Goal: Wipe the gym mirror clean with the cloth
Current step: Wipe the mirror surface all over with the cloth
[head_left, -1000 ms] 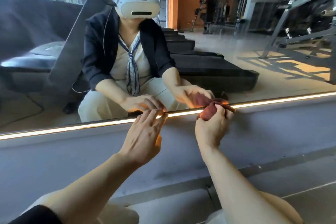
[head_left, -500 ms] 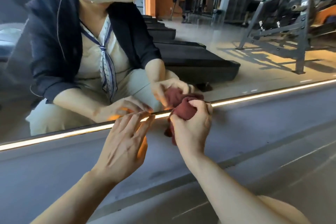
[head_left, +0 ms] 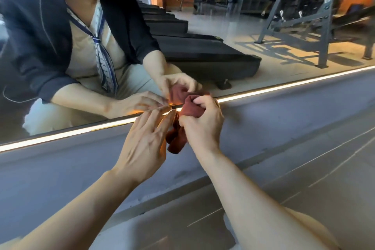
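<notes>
Right hand (head_left: 199, 122) grips a bunched dark-red cloth (head_left: 188, 109) at the bottom edge of the mirror (head_left: 223, 32), just above the lit strip (head_left: 284, 85); a loose tail hangs toward 6 o'clock. Left hand (head_left: 145, 144), at 9 o'clock of the cloth, has straight fingers reaching to the strip, holding nothing. Cloth looks soft, light and limp: likely best held in a wad, tail gathered in. Glass is hard and slick.
</notes>
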